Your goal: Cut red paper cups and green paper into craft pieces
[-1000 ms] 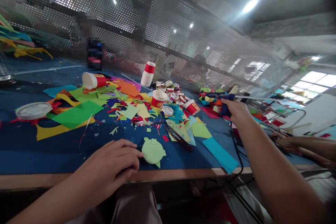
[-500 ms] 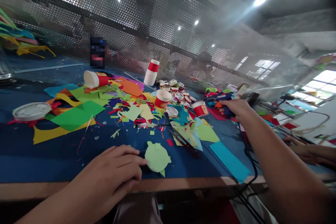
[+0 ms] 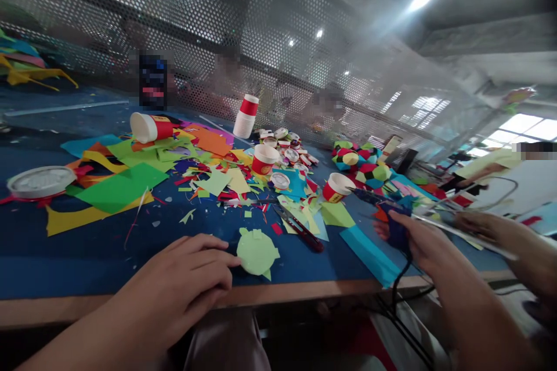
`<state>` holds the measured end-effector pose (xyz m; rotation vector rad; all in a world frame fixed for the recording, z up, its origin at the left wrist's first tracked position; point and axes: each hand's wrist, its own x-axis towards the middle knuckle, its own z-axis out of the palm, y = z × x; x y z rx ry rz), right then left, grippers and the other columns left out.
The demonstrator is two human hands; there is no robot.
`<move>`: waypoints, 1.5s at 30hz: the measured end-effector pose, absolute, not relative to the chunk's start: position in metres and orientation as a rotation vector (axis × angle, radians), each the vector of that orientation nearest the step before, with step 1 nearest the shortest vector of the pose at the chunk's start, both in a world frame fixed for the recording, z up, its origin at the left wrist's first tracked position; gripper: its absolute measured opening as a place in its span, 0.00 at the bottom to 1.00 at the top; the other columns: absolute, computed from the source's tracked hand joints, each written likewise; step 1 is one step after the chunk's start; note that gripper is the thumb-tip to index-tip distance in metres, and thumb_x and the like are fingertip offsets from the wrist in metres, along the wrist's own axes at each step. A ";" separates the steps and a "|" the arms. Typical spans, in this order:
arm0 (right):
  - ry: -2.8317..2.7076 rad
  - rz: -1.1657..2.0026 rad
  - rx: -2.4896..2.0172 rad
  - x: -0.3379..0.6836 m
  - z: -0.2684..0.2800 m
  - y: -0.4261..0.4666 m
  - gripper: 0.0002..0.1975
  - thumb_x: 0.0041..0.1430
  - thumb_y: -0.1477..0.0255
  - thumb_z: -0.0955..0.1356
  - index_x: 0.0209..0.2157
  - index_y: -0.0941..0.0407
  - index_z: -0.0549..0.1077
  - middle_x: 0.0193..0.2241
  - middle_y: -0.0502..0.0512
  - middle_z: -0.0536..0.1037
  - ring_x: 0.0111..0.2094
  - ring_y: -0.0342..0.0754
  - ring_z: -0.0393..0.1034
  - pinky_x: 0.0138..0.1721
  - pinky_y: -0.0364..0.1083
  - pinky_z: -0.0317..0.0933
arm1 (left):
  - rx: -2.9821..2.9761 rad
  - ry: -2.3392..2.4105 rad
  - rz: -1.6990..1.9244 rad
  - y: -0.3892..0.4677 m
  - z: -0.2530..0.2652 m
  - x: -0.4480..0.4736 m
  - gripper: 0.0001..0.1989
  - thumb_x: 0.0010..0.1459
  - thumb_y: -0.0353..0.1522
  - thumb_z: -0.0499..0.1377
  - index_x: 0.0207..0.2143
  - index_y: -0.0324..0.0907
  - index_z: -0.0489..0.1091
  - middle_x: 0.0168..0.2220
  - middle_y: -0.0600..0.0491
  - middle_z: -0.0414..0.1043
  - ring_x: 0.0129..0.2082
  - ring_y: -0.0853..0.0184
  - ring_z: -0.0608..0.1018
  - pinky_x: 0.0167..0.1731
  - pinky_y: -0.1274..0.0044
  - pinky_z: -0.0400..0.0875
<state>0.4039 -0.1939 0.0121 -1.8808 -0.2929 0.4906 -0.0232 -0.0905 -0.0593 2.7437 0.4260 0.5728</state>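
Observation:
My left hand (image 3: 195,269) rests on the blue table near the front edge, fingers stretched out. Its index fingertip touches a pale green paper disc (image 3: 257,252) with small paper tabs around its rim, shaped like a turtle. In my right hand (image 3: 420,237) is a dark blue hot glue gun (image 3: 398,204) with an orange trigger, held above the table with its nozzle pointing left. A black cord (image 3: 397,287) hangs from the gun's grip. Close to the nozzle stands a red and white paper cup (image 3: 334,190). A blue paper strip (image 3: 369,258) lies below the gun.
Colored paper scraps (image 3: 217,182) cover the mid-table. A slim tool with a dark red handle (image 3: 307,233) lies right of the disc. Behind are a cup stack (image 3: 246,116) and a pile of round white pieces (image 3: 289,148). Another person's hand (image 3: 487,229) is at right.
My right hand has lifted the glue gun from the far right of the table and drawn it nearer, uncovering colorful paper balls behind. My left hand stays by the green disc.

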 end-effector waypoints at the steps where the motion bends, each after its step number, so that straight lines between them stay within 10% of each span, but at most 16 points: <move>1: -0.276 0.484 -1.861 0.400 0.006 -0.200 0.06 0.65 0.74 0.67 0.34 0.60 0.74 0.25 0.51 0.78 0.22 0.43 0.74 0.22 0.41 0.70 | 2.742 0.423 0.568 -0.090 -0.059 -0.023 0.08 0.66 0.30 0.51 0.36 0.49 0.69 0.50 0.57 0.77 0.55 0.59 0.72 0.51 0.64 0.68; 18: -0.239 0.262 -1.914 0.354 -0.032 -0.247 0.15 0.59 0.69 0.69 0.18 0.55 0.71 0.12 0.52 0.76 0.11 0.45 0.69 0.09 0.40 0.61 | 2.683 0.374 0.788 -0.088 -0.070 -0.026 0.08 0.64 0.29 0.53 0.35 0.50 0.69 0.48 0.60 0.78 0.54 0.61 0.72 0.47 0.68 0.69; 28: -0.396 0.285 -2.355 0.362 -0.020 -0.216 0.15 0.68 0.61 0.64 0.36 0.58 0.73 0.28 0.49 0.77 0.22 0.40 0.70 0.24 0.42 0.67 | 2.620 0.341 0.741 -0.089 -0.065 -0.024 0.06 0.65 0.28 0.53 0.37 0.48 0.67 0.46 0.59 0.76 0.52 0.63 0.72 0.51 0.68 0.62; 38: -0.625 -0.006 -2.848 0.355 -0.012 -0.187 0.16 0.65 0.61 0.67 0.47 0.58 0.73 0.48 0.58 0.76 0.47 0.53 0.72 0.50 0.58 0.66 | 2.515 0.419 0.780 -0.089 -0.065 -0.022 0.07 0.65 0.28 0.54 0.34 0.45 0.68 0.34 0.57 0.73 0.37 0.65 0.73 0.41 0.72 0.64; 45: -0.667 -0.403 -2.760 0.310 -0.004 -0.197 0.26 0.65 0.58 0.61 0.41 0.68 0.77 0.39 0.82 0.78 0.45 0.76 0.72 0.43 0.67 0.63 | 2.298 0.649 0.850 -0.088 -0.057 -0.023 0.06 0.63 0.33 0.55 0.34 0.47 0.73 0.32 0.59 0.76 0.33 0.69 0.76 0.33 0.79 0.66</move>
